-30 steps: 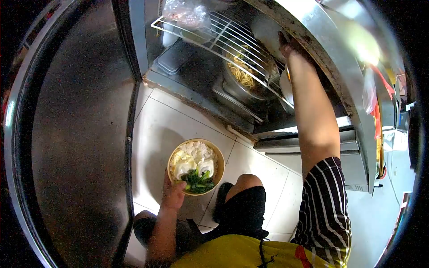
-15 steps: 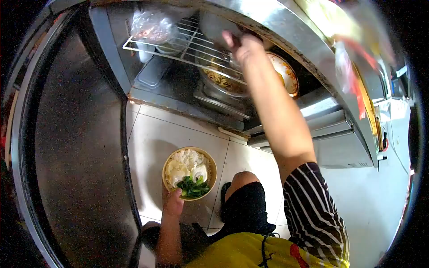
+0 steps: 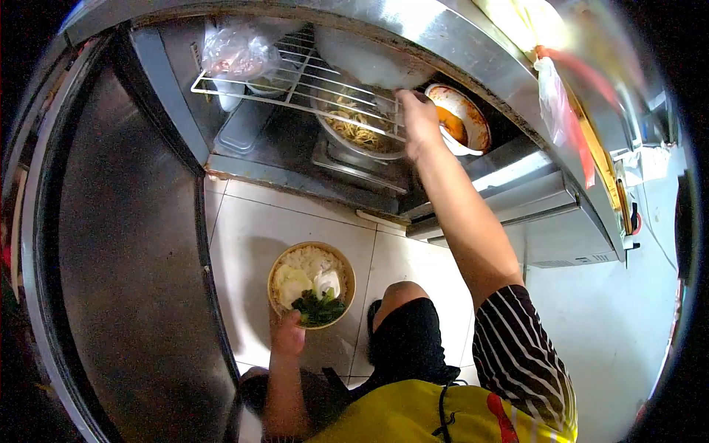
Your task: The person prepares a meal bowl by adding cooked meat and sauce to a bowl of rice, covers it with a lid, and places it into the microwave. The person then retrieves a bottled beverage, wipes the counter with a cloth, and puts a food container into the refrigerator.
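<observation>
In the lower middle, my left hand [image 3: 288, 334] holds a round takeaway bowl [image 3: 351, 284] with the thumb up at its rim. Inside lie white rice [image 3: 314, 258], pale egg-like pieces [image 3: 294, 282] and dark leafy greens [image 3: 319, 308]. My right hand [image 3: 419, 122] reaches into the cabinet, by the right end of the white wire rack [image 3: 295, 96]. Its fingers are mostly hidden, so what it touches is unclear. Just right of it is a white bowl [image 3: 481, 122] with orange contents and a stained inner wall. A metal basin of noodles [image 3: 353, 133] sits below the rack.
A clear plastic bag [image 3: 240, 53] rests on the rack's left part, with a lidded container [image 3: 244, 131] below. The dark cabinet door [image 3: 133, 244] stands open on the left. Plastic bags [image 3: 550, 96] hang at upper right. White floor tiles [image 3: 295, 210] lie below.
My right hand has drawn back from deeper in the cabinet toward the rack's right end. More of the white bowl's orange contents shows. My left hand stays with the takeaway bowl.
</observation>
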Motion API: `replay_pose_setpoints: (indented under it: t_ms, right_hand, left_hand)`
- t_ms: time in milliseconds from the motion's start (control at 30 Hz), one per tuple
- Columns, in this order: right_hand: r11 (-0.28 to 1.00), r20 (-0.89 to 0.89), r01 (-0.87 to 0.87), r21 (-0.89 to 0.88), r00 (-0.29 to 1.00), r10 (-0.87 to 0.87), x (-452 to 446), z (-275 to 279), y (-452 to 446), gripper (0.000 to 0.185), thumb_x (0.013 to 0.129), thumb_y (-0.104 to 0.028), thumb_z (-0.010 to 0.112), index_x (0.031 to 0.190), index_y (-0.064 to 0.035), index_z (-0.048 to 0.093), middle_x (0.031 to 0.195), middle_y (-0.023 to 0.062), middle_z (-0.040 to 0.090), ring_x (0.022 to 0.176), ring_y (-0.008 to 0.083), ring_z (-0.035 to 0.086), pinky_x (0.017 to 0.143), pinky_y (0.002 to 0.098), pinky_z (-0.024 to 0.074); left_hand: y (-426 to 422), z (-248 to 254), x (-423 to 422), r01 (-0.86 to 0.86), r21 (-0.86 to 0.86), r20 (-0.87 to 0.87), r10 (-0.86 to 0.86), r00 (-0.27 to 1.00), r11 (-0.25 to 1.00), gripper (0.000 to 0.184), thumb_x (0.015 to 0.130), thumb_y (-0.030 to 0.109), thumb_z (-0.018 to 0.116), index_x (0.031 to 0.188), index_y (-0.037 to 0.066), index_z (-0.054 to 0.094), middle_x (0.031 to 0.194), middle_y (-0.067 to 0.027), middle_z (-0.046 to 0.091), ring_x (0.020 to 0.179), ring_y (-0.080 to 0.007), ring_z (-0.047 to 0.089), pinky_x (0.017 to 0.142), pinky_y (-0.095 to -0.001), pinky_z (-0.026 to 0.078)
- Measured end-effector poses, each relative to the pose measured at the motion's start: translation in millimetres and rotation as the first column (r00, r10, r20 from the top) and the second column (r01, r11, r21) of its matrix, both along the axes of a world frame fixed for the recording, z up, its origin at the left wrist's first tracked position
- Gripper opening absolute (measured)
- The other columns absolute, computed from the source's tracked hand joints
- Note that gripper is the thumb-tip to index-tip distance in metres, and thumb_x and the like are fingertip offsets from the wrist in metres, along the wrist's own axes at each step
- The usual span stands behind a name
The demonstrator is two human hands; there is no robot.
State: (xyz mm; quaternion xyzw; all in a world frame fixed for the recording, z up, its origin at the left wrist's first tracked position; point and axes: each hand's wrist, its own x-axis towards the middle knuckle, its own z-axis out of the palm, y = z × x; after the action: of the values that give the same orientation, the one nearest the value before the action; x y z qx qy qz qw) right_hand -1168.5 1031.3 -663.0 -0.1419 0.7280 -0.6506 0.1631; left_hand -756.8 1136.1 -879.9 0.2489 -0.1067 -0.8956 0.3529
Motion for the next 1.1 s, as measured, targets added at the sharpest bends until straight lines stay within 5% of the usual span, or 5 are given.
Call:
replay_pose_setpoints:
  t_ms: [167, 500, 633, 833, 1100]
  right_hand:
    - [0.998, -0.076, 0.013, -0.059, 0.997, -0.018, 0, 8, 12, 0.026, 0.083, -0.022, 0.063, 0.099, -0.0013, 0.063, 0.096, 0.0104, 0.062, 0.081, 0.0207, 0.057, 0.076, 0.0304, 0.0455]
    - [0.891, 0.393, -0.1, -0.443, 0.872, 0.293, -145, 17, -54, 0.028, 0.1, -0.028, 0.043, 0.114, -0.0074, 0.055, 0.099, 0.0142, 0.065, 0.083, 0.027, 0.065, 0.062, 0.054, 0.0536]
    - [0.921, 0.338, 0.028, -0.388, 0.934, 0.114, -96, 20, -62, 0.028, 0.101, -0.03, 0.039, 0.109, -0.0084, 0.055, 0.096, 0.0129, 0.066, 0.074, 0.0266, 0.064, 0.061, 0.0534, 0.0539]
    - [0.947, 0.288, 0.007, -0.322, 0.953, 0.091, -1, 55, -35, 0.028, 0.102, -0.032, 0.037, 0.108, -0.0101, 0.054, 0.092, 0.0085, 0.065, 0.074, 0.0189, 0.064, 0.064, 0.0437, 0.0547]
    - [0.9, 0.392, 0.082, -0.428, 0.914, 0.103, 59, 66, -19, 0.03, 0.097, -0.028, 0.05, 0.118, -0.0082, 0.045, 0.097, 0.0109, 0.055, 0.089, 0.0237, 0.063, 0.081, 0.0443, 0.0499]
  left_hand:
    - [2, -6, 5, 0.001, -0.035, 0.027, 0.0, 1.0, 0.999, 0.066, 0.082, -0.006, 0.061, 0.141, 0.015, 0.039, 0.135, -0.0105, 0.049, 0.122, -0.029, 0.05, 0.104, -0.0467, 0.044]
    - [2, 1, 9, 0.04, 0.082, 0.196, -0.055, 0.979, 0.996, 0.077, 0.071, -0.003, 0.06, 0.142, 0.009, 0.035, 0.134, -0.0101, 0.048, 0.125, -0.0286, 0.045, 0.105, -0.044, 0.039]
    - [9, -24, 18, 0.007, 0.183, 0.098, -0.025, 0.995, 0.983, 0.043, 0.084, 0.0, 0.062, 0.124, 0.011, 0.052, 0.112, -0.0078, 0.062, 0.079, -0.0178, 0.064, 0.051, -0.0316, 0.057]
    - [1, 12, 7, 0.025, -0.008, 0.152, -0.023, 0.988, 1.0, 0.074, 0.073, -0.001, 0.06, 0.142, 0.008, 0.034, 0.133, -0.0106, 0.048, 0.123, -0.0278, 0.048, 0.104, -0.0428, 0.042]
    - [-4, 34, 3, 0.048, 0.14, 0.241, -0.081, 0.967, 0.989, 0.074, 0.073, -0.001, 0.062, 0.141, 0.01, 0.035, 0.133, -0.0093, 0.048, 0.124, -0.0279, 0.047, 0.103, -0.0434, 0.043]
